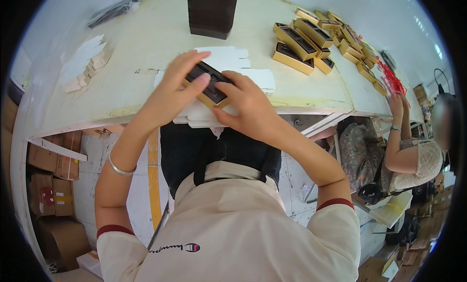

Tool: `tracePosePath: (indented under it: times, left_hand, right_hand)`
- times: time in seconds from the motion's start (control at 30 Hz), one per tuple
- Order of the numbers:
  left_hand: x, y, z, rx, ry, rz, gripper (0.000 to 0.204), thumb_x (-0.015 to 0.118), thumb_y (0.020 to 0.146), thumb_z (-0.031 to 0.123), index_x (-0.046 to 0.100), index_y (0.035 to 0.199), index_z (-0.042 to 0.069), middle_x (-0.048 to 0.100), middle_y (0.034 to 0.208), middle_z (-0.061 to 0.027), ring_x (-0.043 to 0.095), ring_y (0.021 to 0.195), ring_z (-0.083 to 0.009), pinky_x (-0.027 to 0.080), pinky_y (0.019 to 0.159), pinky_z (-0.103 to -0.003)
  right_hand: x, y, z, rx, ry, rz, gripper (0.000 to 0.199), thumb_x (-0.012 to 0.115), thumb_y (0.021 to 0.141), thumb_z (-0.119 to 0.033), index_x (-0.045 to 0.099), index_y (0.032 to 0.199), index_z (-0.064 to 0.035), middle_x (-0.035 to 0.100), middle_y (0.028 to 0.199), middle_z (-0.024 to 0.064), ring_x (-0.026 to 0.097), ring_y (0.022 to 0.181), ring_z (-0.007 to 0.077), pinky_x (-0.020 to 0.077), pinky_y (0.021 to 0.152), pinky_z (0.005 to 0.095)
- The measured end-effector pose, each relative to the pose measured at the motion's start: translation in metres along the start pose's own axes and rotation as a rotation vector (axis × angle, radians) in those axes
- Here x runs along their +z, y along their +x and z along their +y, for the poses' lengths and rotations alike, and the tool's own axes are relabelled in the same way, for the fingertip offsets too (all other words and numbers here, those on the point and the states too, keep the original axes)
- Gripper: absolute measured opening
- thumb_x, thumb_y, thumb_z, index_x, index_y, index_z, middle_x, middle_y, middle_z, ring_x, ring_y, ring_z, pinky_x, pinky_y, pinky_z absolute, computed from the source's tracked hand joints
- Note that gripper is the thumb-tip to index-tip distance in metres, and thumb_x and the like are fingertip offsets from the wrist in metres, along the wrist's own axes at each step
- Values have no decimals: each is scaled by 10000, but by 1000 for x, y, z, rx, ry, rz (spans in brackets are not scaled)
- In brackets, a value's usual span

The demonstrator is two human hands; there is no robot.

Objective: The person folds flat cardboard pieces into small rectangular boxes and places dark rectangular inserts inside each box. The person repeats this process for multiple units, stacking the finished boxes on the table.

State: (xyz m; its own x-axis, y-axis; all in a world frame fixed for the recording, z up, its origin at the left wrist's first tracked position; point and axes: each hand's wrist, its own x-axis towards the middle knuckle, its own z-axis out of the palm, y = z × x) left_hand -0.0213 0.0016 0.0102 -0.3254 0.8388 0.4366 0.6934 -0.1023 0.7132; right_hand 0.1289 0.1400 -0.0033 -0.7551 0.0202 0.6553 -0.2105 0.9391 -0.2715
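Far left on the pale bench [146, 43], a heap of flat white card blanks [82, 63] lies well apart from me. My left hand [170, 90] and right hand [248, 104] both grasp one small gold-edged box with a black insert [210, 85], held just above a stack of white die-cut sheets [233, 68] at the bench's near edge. Right of that lie more gold-and-black boxes [311, 38], then a co-worker's hands [398, 104].

A small packing workshop. A long pale worktable [121, 63] carries a batch of identical gold-edged boxes [311, 36] at far right, flat white card blanks [82, 63] at far left, and a dark stack of trays [211, 12]. Brown cartons [48, 184] sit on the floor at left; a co-worker [413, 155] sits at right.
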Motion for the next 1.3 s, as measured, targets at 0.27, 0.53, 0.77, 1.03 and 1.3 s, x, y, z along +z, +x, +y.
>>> tracePosePath:
  times: [0.27,0.53,0.77,1.03,1.3]
  left_hand:
    - [-41,-54,75,286,-772,-322,384,559,907,334,638,1000,-29,634,1006,-156,610,939,-280,477,848,-374]
    - [-49,-59,120,519,-1128,-681,380,682,830,400,687,854,21,659,920,-139,632,896,-282,503,804,-383]
    - [-47,-69,147,513,-1246,-518,172,662,864,273,659,762,135,647,816,-14,589,711,-165,471,616,-285]
    - [-27,-71,133,691,-1244,-598,249,631,876,317,647,732,114,649,835,-24,598,708,-185,457,607,-291]
    - [-24,-22,33,-11,137,-207,355,739,727,222,627,1008,36,603,1148,-135,555,1078,-276,417,941,-329]
  right_hand:
    - [-81,-36,81,335,-58,-15,386,646,769,-88,605,1146,-15,514,1280,199,495,1192,314,373,1005,365]
    - [-101,-49,177,452,4,-105,409,626,785,-82,590,1190,-34,464,1343,218,443,1255,317,345,1024,366]
    - [-115,-34,211,356,-503,-207,455,669,784,-75,556,1225,-50,455,1356,164,427,1254,315,340,1043,381]
    - [-35,-11,44,-141,-86,-305,539,753,719,-336,598,1091,21,572,1170,217,515,1117,387,403,973,413]
    - [-43,3,23,79,11,-550,561,772,696,-332,606,1109,10,543,1246,209,511,1148,358,427,945,396]
